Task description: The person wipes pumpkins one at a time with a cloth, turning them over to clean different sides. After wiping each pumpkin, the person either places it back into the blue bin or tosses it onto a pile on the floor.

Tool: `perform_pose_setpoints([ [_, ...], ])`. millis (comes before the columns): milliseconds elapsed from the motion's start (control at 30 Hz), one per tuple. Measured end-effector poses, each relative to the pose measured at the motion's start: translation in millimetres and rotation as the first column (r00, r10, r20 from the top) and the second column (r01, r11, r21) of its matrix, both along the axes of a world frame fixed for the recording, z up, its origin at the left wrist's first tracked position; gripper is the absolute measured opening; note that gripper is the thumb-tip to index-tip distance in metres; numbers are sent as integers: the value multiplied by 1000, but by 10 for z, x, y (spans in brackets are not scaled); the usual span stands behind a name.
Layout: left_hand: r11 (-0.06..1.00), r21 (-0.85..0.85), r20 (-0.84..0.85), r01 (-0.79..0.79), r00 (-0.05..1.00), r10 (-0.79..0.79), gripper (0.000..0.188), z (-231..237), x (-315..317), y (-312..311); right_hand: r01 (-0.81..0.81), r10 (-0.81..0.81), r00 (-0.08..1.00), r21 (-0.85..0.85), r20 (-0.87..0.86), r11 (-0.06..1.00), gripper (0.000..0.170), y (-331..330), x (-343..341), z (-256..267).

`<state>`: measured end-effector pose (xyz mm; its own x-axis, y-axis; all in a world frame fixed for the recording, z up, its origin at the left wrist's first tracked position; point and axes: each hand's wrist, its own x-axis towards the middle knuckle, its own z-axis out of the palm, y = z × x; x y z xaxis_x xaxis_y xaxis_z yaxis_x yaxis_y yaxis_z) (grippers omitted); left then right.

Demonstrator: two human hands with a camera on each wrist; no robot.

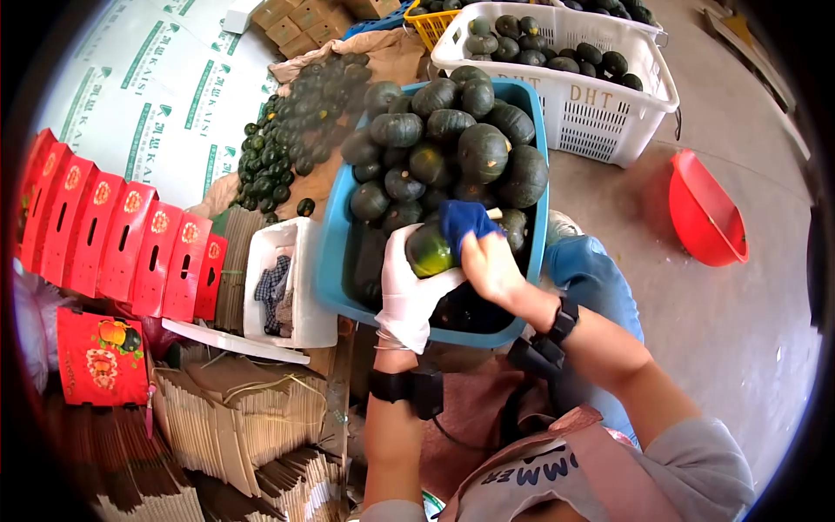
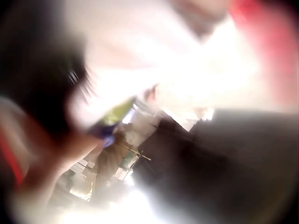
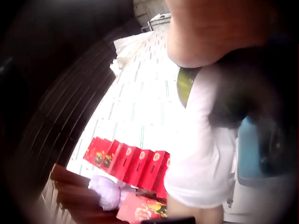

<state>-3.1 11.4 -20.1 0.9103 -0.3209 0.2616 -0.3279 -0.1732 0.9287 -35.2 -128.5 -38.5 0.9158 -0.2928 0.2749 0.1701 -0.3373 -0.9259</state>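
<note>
A dark green pumpkin with a yellow-green patch [image 1: 430, 250] is held over the near part of a blue tub [image 1: 329, 261] full of dark pumpkins. The white-gloved left hand [image 1: 410, 283] grips it from the left and below. A blue cloth [image 1: 465, 224] lies against its upper right side, gripped by the bare right hand [image 1: 494, 268]. The right wrist view shows the gloved left hand [image 3: 203, 140] around the pumpkin [image 3: 186, 85], with the right hand [image 3: 210, 32] above. Blur covers much of the left wrist view.
White crates [image 1: 578, 109] of pumpkins stand behind the tub, and a red basin [image 1: 706, 213] sits on the floor at right. Small pumpkins [image 1: 270, 161] lie on brown cloth at left. A foam box [image 1: 313, 287], red cartons [image 1: 130, 235] and flattened cardboard [image 1: 209, 426] are nearer.
</note>
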Motion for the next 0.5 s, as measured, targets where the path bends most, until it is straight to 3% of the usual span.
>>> perform_pose_setpoints([
  [33,991,124,164,-54,986,33,65,-8,45,-8,-1,-15,989,108,146,994,24,114,-92,97],
  [67,963,243,374,-119,927,20,66,-9,49,15,-7,20,972,-58,233,998,21,102,-129,81],
  [133,971,225,329,-74,944,-5,66,-9,33,54,-50,40,986,56,160,997,23,109,-70,25],
  [167,994,108,254,-15,967,-13,67,-25,13,40,-199,205,979,313,14,929,30,11,2,-12],
  [200,999,-18,184,35,982,-31,68,-38,1,18,-51,74,985,-148,156,988,33,-62,122,-199],
  [233,999,7,208,35,977,-36,71,-61,14,32,-192,272,960,538,-72,821,34,-121,114,5],
  [267,921,-376,-215,98,958,-190,74,151,-159,-46,-45,545,831,965,-109,260,36,-171,78,203],
  [300,890,-447,-200,88,960,-196,76,131,-173,-72,-150,562,827,974,29,169,39,-167,50,153],
  [333,853,-515,-185,82,961,-204,78,103,-173,-90,-150,556,830,974,33,167,39,-130,19,148],
  [367,852,-516,-183,87,961,-209,78,56,-184,-122,-96,527,848,993,47,67,41,-89,-9,150],
  [400,784,-620,-263,5,941,-215,80,2,-200,-160,-45,500,864,998,55,-32,42,-47,-32,160],
  [433,702,-707,-338,-85,913,-230,81,-6,-202,-192,30,411,910,997,-58,75,46,4,-84,337],
  [467,700,-710,-334,-82,914,-231,81,11,-179,-187,27,410,910,997,-57,78,46,-22,-71,341],
  [500,815,-578,-188,31,967,-171,81,48,-141,-155,3,340,931,937,-130,350,45,-57,-52,322],
])
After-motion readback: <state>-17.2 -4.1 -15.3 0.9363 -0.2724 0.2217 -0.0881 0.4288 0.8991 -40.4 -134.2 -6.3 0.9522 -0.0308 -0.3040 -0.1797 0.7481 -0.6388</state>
